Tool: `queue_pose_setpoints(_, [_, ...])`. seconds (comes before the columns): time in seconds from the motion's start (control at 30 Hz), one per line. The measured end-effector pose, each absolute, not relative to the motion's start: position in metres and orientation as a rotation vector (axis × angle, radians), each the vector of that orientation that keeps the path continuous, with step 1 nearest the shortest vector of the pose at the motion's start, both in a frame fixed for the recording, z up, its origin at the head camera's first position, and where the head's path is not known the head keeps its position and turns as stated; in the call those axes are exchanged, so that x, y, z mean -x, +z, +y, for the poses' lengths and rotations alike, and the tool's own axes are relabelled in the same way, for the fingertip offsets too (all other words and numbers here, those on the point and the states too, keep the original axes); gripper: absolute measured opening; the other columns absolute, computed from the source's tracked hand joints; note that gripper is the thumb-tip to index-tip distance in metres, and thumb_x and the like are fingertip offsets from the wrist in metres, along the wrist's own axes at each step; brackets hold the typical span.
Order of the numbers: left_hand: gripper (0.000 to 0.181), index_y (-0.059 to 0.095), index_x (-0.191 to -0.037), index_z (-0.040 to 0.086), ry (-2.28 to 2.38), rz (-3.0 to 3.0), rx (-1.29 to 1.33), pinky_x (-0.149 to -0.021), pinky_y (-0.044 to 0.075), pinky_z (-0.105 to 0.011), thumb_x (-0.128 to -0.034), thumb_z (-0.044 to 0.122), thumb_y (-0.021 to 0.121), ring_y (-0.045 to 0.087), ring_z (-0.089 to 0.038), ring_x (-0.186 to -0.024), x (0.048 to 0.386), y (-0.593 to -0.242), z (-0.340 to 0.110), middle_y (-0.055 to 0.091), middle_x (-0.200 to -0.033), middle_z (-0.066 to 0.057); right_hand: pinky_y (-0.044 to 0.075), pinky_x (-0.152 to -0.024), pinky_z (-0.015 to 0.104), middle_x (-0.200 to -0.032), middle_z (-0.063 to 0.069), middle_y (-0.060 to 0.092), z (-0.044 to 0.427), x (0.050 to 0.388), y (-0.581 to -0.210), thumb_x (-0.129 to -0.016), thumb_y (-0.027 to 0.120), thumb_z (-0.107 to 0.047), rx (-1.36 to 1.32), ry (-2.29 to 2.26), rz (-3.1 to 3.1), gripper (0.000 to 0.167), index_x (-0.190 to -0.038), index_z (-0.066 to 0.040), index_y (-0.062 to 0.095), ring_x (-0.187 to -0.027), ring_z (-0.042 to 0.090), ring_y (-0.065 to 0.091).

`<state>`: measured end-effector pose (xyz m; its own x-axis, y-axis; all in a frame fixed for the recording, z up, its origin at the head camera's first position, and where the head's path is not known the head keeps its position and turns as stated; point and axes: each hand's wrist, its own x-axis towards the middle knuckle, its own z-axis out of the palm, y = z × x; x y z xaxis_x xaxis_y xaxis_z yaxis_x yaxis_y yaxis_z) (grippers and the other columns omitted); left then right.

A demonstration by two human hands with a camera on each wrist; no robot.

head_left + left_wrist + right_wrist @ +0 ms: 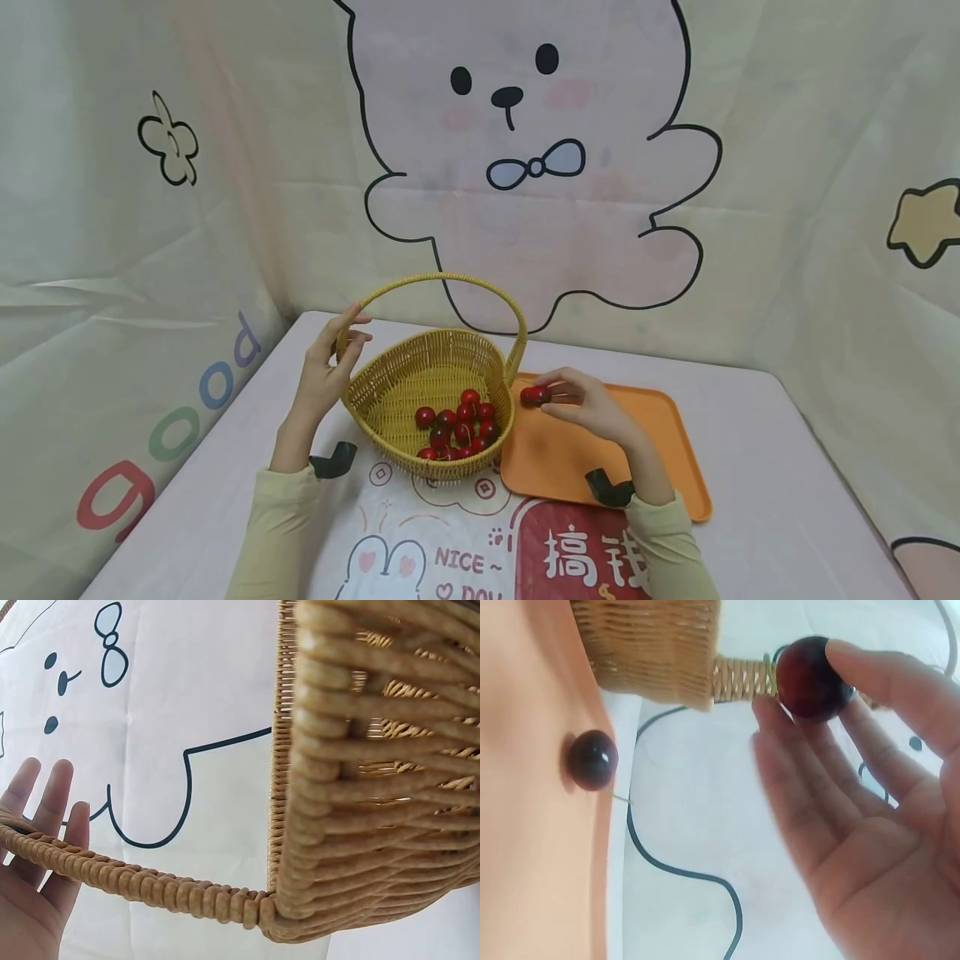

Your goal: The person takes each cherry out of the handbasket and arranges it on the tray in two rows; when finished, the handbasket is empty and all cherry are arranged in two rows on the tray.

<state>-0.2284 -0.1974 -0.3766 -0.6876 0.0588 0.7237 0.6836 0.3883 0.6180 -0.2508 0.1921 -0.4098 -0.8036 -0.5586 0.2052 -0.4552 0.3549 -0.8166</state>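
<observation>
A yellow woven basket (405, 375) with a tall arched handle stands on the table, several dark red cherries (463, 429) lying in its right part. My left hand (333, 358) is at the left side of the handle (172, 892), thumb and fingers around it, though the thumb is out of the left wrist view. Between thumb and fingertips, my right hand (592, 408) pinches a cherry (810, 679) with a short green stem, over the orange tray (555, 458) right of the basket. Another cherry (592, 760) rests on the tray near its far edge.
The basket's right side stands close against the tray's left edge. A printed mat (420, 550) with a rabbit and red lettering covers the table's front. Behind the table hangs a cloth (600, 250) with a cartoon bear. Each wrist wears a small dark camera mount (335, 461).
</observation>
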Motion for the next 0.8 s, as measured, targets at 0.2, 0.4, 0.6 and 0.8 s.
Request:
queue_pose_setpoints(0.2, [0.048,0.041,-0.136,0.001,-1.307,-2.040,0.631,-0.074,0.040,-0.017,-0.0898,-0.010,0.049,0.055,0.010,-0.092,0.228,-0.377,-0.197,0.057,-0.117,0.009,0.046,-0.088,0.049,-0.114,0.000,0.062,0.203,0.252,-0.408,-0.086,0.067,-0.021,0.964,-1.379,2.574,0.031,-0.117,-0.016,0.061,-0.103,0.022,0.058])
queue_pose_setpoints(0.4, [0.048,0.041,-0.136,0.001,-1.307,-2.043,0.631,-0.076,0.041,-0.017,-0.0899,-0.010,0.049,0.054,0.010,-0.093,0.228,-0.377,-0.198,0.058,-0.115,-0.014,0.047,-0.085,0.049,-0.113,0.009,0.062,0.207,0.252,-0.406,-0.086,0.065,-0.010,0.917,-1.397,2.607,0.031,-0.116,-0.007,0.060,-0.102,0.027,0.058])
queue_pose_setpoints(0.6, [0.048,0.041,-0.136,0.002,-1.306,-2.048,0.622,-0.077,0.041,-0.017,-0.0902,-0.009,0.049,0.055,0.010,-0.093,0.228,-0.376,-0.198,0.058,-0.116,-0.008,0.045,-0.087,0.054,-0.114,0.023,0.059,0.200,0.244,-0.393,-0.085,0.063,0.000,0.846,-1.438,2.597,0.035,-0.119,0.006,0.055,-0.102,0.039,0.057])
queue_pose_setpoints(0.8, [0.048,0.041,-0.136,0.001,-1.318,-2.035,0.633,-0.077,0.041,-0.017,-0.0898,-0.010,0.049,0.055,0.009,-0.092,0.228,-0.376,-0.197,0.050,-0.116,0.026,0.052,-0.083,0.037,-0.115,0.022,0.058,0.207,0.261,-0.421,-0.084,0.067,-0.005,0.703,-1.527,2.609,0.039,-0.121,0.003,0.056,-0.103,0.038,0.058])
